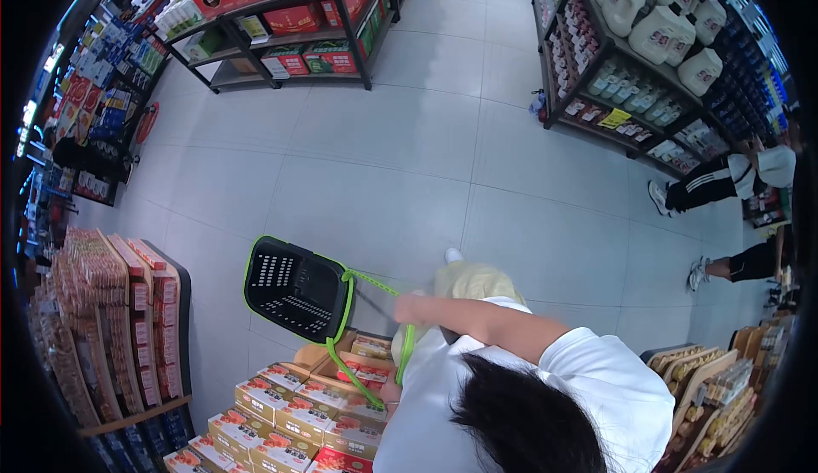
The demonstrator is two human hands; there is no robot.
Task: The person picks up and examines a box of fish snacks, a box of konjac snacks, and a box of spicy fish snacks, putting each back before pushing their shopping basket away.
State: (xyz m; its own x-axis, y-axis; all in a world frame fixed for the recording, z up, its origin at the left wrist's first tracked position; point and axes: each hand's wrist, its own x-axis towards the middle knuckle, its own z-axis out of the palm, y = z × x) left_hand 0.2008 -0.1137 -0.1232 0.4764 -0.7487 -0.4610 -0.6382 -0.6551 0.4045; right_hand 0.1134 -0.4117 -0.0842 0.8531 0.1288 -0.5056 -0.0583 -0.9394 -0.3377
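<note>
Basket: out beyond the fingers!
Right hand: fingers closed round green handle!
Left hand: beside it, fingers—can't tell!

Exposure: moderately bright, cool cast. The pale floor takes fairly even, diffuse light with a faint sheen; soft-edged grey shadow shows beyond my basket. Blue-white light strips glare at the left margin; blue glow at far right. My white shirt runs near washed-out; my hair and the basket's inside sink towards black. Optics: strong fisheye; racks bow and lean outward, corners vignette to black. Centre acceptably crisp, margins softer; small print on cartons unreadable.
</note>
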